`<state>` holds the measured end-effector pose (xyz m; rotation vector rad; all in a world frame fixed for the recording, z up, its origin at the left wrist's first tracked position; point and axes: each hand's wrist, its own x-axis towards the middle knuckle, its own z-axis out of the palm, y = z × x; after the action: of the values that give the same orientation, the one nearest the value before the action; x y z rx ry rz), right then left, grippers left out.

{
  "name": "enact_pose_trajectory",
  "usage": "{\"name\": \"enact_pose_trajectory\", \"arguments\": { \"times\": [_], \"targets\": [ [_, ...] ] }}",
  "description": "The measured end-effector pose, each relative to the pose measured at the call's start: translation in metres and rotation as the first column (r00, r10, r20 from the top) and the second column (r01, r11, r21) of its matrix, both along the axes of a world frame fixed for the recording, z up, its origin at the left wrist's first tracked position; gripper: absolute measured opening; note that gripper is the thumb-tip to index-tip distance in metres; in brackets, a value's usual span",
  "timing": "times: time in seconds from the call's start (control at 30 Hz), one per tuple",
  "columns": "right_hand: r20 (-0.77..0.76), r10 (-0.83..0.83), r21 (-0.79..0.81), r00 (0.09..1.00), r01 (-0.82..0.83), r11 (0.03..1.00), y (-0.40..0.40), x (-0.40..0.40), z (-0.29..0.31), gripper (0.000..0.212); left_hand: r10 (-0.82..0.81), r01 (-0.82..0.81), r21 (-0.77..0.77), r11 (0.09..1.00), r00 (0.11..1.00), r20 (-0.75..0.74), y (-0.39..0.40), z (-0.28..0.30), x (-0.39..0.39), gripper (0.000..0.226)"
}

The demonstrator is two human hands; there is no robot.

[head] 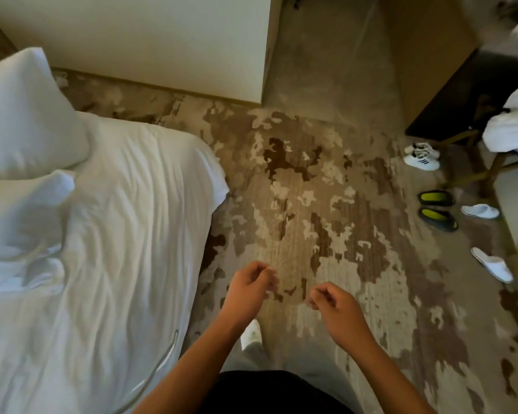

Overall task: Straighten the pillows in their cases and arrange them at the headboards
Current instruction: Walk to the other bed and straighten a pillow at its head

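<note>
Where the white bed point(108, 234) ends along its right edge, a broad stretch of mottled brown-and-cream carpet point(326, 204) lies open, running from the person's feet to the far cream wall panel point(150, 40) and into a passage past the panel's right corner. The bed's far right corner is rounded and overhangs the carpet. The person stands just beside that right edge, one white shoe point(251, 334) showing on the carpet under the forearms.

The right side of the room is more cluttered. A pair of white sneakers with dark stripes point(420, 156) sits near a dark worktop point(449, 94) on wooden legs, with a heap of white towelling point(512, 127) on it at the right. Nearer, a pair of dark shoes with yellow-green insoles point(437, 209) lies beside one white slipper point(480, 210); a second white slipper point(492, 264) lies apart, nearer still. All of these keep to the right margin, leaving the middle of the carpet bare.

Both hands hover over the carpet, holding nothing: the left hand point(251, 283) and the right hand point(332, 300) are loosely curled, fingers bent inward, near each other but not touching.

Two white pillows rest at the far left of the bed. The far pillow point(27, 115) is plump with a peaked corner; the near pillow point(21, 213) sits just beside it, its case creased and bunched at the near end. The sheet below is wrinkled lengthwise.
</note>
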<state>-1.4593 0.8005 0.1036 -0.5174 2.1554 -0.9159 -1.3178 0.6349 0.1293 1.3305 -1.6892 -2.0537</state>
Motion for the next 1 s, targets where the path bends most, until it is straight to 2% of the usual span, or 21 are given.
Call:
{"name": "enact_pose_trajectory", "arguments": {
  "times": [0.2, 0.33, 0.47, 0.6, 0.7, 0.8, 0.87, 1.0],
  "targets": [
    [-0.006, -0.019, 0.023, 1.0, 0.019, 1.0, -0.101, -0.127, -0.015, 0.015, 0.008, -0.01, -0.036, 0.999, 0.998, -0.068, -0.116, 0.007, -0.14, 0.02],
    [0.012, 0.077, -0.002, 0.997, -0.077, 0.997, -0.203, -0.212, -0.034, 0.016, 0.067, -0.069, -0.057, 0.996, 0.997, -0.039, -0.204, -0.012, -0.208, 0.021],
    [0.061, 0.198, -0.039, 0.978, -0.196, 0.98, -0.331, -0.291, -0.034, 0.017, 0.195, -0.191, -0.089, 0.978, 0.98, 0.048, -0.291, -0.019, -0.255, 0.02],
    [0.074, 0.406, -0.084, 0.911, -0.4, 0.913, -0.474, -0.35, -0.012, 0.022, 0.407, -0.4, -0.085, 0.913, 0.909, 0.086, -0.37, -0.019, -0.286, 0.019],
    [0.008, 0.557, -0.126, 0.831, -0.551, 0.825, -0.582, -0.383, 0.004, 0.016, 0.54, -0.537, -0.051, 0.842, 0.836, 0.101, -0.431, -0.018, -0.309, 0.018],
    [-0.03, 0.632, -0.153, 0.774, -0.629, 0.762, -0.683, -0.409, 0.005, 0.014, 0.633, -0.635, -0.018, 0.773, 0.769, 0.088, -0.501, -0.023, -0.335, 0.019],
    [-0.047, 0.668, -0.147, 0.743, -0.666, 0.731, -0.744, -0.425, 0.0, 0.013, 0.678, -0.68, -0.005, 0.734, 0.731, 0.081, -0.553, -0.027, -0.354, 0.019],
    [-0.045, 0.71, -0.083, 0.703, -0.711, 0.698, -0.856, -0.457, -0.009, 0.013, 0.681, -0.684, 0.003, 0.729, 0.727, 0.088, -0.671, -0.033, -0.391, 0.02]
  ]
}}
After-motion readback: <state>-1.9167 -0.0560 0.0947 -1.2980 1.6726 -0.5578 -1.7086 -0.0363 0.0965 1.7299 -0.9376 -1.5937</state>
